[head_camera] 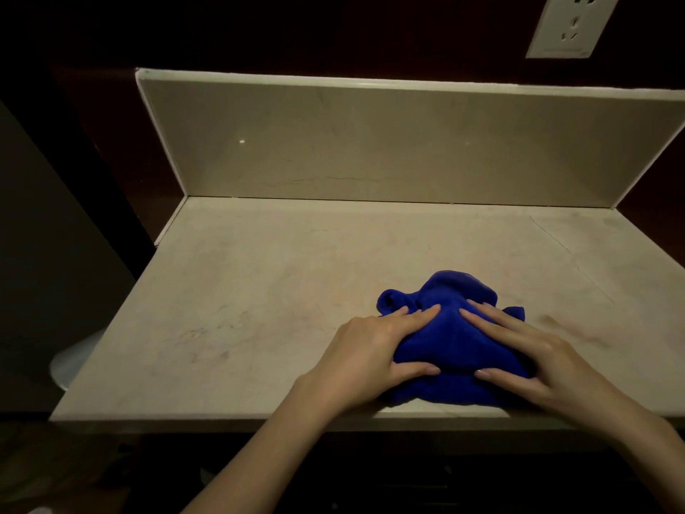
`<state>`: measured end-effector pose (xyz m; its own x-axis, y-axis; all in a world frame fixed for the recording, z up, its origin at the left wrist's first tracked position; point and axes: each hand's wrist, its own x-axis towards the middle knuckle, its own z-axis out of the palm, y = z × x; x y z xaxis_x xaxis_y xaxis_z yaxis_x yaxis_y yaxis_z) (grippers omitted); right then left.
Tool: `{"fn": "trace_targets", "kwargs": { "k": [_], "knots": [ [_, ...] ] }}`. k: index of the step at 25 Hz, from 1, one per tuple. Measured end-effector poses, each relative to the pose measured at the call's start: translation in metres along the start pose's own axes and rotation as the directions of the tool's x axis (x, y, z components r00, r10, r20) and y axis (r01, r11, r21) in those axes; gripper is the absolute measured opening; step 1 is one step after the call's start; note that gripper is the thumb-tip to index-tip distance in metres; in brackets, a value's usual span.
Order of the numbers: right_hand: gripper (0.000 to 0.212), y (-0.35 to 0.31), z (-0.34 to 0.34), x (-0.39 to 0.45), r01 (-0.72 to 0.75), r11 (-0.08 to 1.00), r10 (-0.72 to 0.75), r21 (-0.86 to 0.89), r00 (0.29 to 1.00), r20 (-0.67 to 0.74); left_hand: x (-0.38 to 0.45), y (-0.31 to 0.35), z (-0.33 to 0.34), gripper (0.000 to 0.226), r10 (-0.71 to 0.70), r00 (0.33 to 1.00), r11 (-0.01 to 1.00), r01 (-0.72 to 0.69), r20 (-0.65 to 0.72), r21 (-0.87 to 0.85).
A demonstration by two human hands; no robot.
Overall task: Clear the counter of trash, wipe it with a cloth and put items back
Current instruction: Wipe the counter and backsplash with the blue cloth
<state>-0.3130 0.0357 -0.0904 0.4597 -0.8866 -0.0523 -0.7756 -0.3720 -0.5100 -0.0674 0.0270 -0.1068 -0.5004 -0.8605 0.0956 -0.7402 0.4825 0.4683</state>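
A crumpled blue cloth (456, 339) lies on the pale stone counter (259, 309), near its front edge and right of centre. My left hand (370, 354) presses on the cloth's left side, fingers spread over it and thumb along its near edge. My right hand (533, 354) presses on the right side in the same way. Both hands lie flat on the cloth and pinch it between thumb and fingers.
A stone backsplash (370, 142) rises along the counter's far side. A white wall socket (571, 24) sits above it at the upper right. A pale round object (74, 361) shows below the counter's left edge. Dark surroundings elsewhere.
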Motion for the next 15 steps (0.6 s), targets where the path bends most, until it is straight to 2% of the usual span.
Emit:
{"fn": "trace_targets", "kwargs": {
  "k": [4, 7, 15],
  "knots": [
    [0.067, -0.025, 0.016, 0.006, -0.004, 1.000, 0.004, -0.005, 1.000, 0.005, -0.019, -0.019, -0.010, 0.071, -0.011, 1.000, 0.998, 0.012, 0.014, -0.067],
    [0.071, -0.056, 0.034, 0.022, 0.026, 0.998, -0.025, -0.055, 0.999, 0.033, -0.046, -0.045, -0.027, 0.071, -0.054, 0.998, 0.995, 0.055, 0.013, -0.088],
    [0.071, -0.171, 0.113, 0.079, 0.216, 0.952, -0.208, -0.216, 0.976, 0.062, -0.152, -0.145, -0.098, 0.073, -0.190, 0.980, 0.965, 0.196, 0.053, -0.173]
  ]
}}
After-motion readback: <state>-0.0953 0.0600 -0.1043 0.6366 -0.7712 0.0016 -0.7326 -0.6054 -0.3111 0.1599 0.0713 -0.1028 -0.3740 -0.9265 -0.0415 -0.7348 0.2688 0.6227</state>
